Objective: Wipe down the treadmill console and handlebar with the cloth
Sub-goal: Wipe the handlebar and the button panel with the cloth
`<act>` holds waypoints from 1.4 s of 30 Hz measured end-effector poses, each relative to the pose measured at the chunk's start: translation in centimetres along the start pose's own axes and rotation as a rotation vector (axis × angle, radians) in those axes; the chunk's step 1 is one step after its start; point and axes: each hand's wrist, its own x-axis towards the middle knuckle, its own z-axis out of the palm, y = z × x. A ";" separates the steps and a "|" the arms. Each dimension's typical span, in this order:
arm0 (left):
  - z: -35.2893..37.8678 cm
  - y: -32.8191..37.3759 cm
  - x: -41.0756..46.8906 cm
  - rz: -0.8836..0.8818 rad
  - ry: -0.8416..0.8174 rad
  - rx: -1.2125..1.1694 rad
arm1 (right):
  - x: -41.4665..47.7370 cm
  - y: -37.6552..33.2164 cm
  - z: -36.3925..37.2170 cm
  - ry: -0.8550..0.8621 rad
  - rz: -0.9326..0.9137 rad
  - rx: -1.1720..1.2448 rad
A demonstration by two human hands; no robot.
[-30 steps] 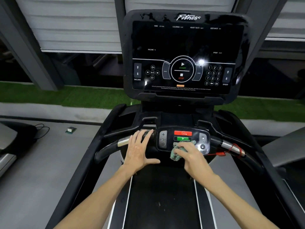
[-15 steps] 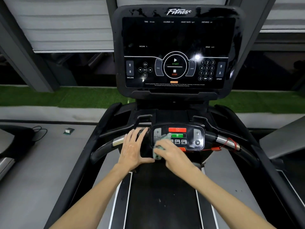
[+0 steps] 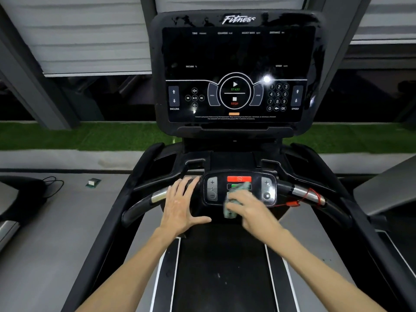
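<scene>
The cloth, pale green and crumpled, is bunched under the right hand against the small button panel at the middle of the handlebar, covering part of the green button; it is blurred. The handlebar is black with silver grip sections and curves down to either side. The console stands upright above it, glossy black with a dark screen and printed start, stop, incline and speed keys.

Two hands, one cloth, one console, one handlebar
</scene>
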 end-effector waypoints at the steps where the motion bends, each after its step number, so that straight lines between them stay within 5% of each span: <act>1: 0.1 -0.1 0.0 0.013 0.011 -0.003 | 1.0 -1.0 0.5 -0.008 -0.021 0.007; 12: 0.5 0.0 0.1 -0.006 0.052 0.022 | -5.8 5.3 -3.6 0.048 0.096 -0.010; 19: 0.2 -0.3 0.1 0.000 0.023 -0.004 | -0.9 7.6 -5.3 0.191 0.126 -0.086; 29: 0.3 -0.3 0.0 -0.017 0.002 0.017 | -7.4 5.2 -2.2 0.189 0.203 -0.024; 42: 0.3 -0.2 0.0 -0.027 -0.011 0.027 | 1.7 4.2 -3.4 0.222 0.257 0.044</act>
